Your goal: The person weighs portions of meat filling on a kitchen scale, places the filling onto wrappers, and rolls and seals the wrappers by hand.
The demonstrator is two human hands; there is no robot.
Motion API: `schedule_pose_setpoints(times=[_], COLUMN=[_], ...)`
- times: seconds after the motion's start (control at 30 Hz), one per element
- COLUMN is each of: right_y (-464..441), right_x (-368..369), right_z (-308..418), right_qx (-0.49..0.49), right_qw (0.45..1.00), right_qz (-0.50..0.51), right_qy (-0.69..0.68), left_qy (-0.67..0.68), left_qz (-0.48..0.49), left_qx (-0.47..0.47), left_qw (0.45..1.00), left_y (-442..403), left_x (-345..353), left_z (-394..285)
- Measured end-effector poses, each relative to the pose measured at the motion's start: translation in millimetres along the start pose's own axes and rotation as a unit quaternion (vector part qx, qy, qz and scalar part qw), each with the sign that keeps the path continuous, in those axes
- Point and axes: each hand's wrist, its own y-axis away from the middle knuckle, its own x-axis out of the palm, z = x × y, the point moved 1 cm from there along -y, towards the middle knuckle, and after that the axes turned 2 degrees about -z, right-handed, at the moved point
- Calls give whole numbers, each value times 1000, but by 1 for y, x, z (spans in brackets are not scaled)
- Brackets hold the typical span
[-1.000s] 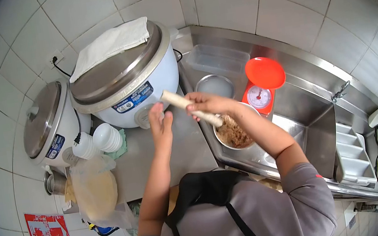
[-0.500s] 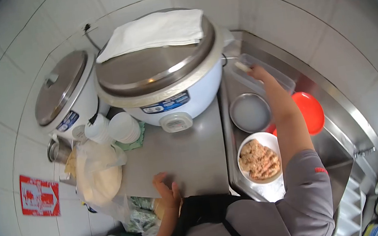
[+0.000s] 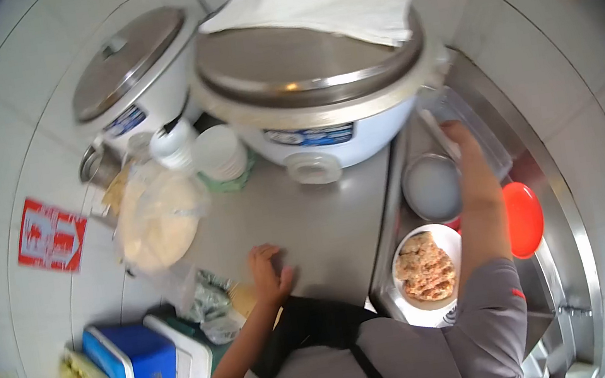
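Observation:
My right hand (image 3: 457,136) is wrapped round a long, slim white utensil (image 3: 436,128), whose exact kind I cannot make out. It is held over a round metal pan of cloudy liquid (image 3: 434,186), beside a clear plastic tub (image 3: 483,132). My forearm hides part of both. Nearer my body, a white bowl (image 3: 454,240) contains pinkish minced meat (image 3: 425,267). Loosely bent, with fingers apart and holding nothing, my left hand (image 3: 270,274) is at the front edge of the steel counter (image 3: 315,222).
A large rice cooker (image 3: 313,101) with a folded white cloth (image 3: 314,7) stands at the back, a smaller cooker (image 3: 132,70) to its left. White cups (image 3: 219,153) and a bagged pale mass (image 3: 158,218) line the left. A red plate (image 3: 524,220) lies right of my arm.
My view has shifted, so the counter things sit differently in the picture. The white utensil in my right hand has swung from beside the tub to near the pan. My left hand remains by the counter edge.

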Motion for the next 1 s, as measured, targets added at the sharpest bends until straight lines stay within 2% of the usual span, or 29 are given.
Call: schedule_pose_setpoints(times=[0.03, 0.07, 0.1, 0.17, 0.2, 0.23, 0.27, 0.3, 0.33, 0.37, 0.4, 0.43, 0.47, 0.5, 0.53, 0.67, 0.77, 0.83, 0.87, 1.0], right_y=[-13, -31, -22, -29, -78, -66, -58, -52, -23, 7, 25, 55, 108, 161, 204, 279, 298, 303, 306, 322], right_x=[4, 11, 3, -7, 0, -19, -36, -53, -78, -94, -111, -129, -145, -159, -167, -175, -170, -161, -156, -131], right_z=[-14, -33, -23, -26, -74, -67, -65, -66, -33, -15, -12, 9, 61, 112, 151, 210, 223, 227, 231, 268], right_qx=[-49, -85, -51, -22, -114, 17, 43, 34, 131, 3, -67, -63, -59, -68, -75, -191, -257, -296, -304, -319], right_qw=[998, 993, 998, 979, 923, 955, 929, 834, 791, 713, 674, 641, 604, 603, 602, 593, 594, 601, 605, 621], right_qz=[17, -11, -21, -107, -150, -279, -343, -420, -502, -470, -474, -494, -514, -525, -536, -533, -504, -461, -440, -361], right_qy=[45, 86, 43, 172, 335, 98, -134, -357, -325, -521, -562, -585, -607, -597, -588, -572, -572, -582, -590, -618], left_qy=[0, 8, 17, 19, 52, 87, 125, 120, 117, 115, 64, 14, -67, -146, -175, -237, -246, -196, -172, -142], left_qz=[-2, -4, -5, -24, -16, -9, -1, -8, -15, -20, -83, -145, -166, -185, -171, -78, -26, -18, -14, -15], left_qx=[-3, -5, -9, 20, 5, -4, -11, -18, -24, -27, -21, -14, -13, -11, -47, -146, -165, -226, -258, -272], left_qw=[1000, 1000, 1000, 999, 999, 996, 992, 993, 993, 993, 994, 989, 984, 972, 968, 957, 955, 954, 951, 952], left_y=[1, 0, 0, 0, 3, 5, 5, 6, 6, 3, -6, -18, -33, -46, -55, -71, -74, -80, -80, -78], left_x=[0, -1, -1, -3, -4, -5, -7, -11, -14, -20, -32, -47, -68, -92, -110, -153, -159, -164, -166, -171], left_z=[2, 3, 1, 1, 0, 0, 2, 5, 8, 14, 20, 26, 36, 49, 70, 123, 136, 144, 148, 165])
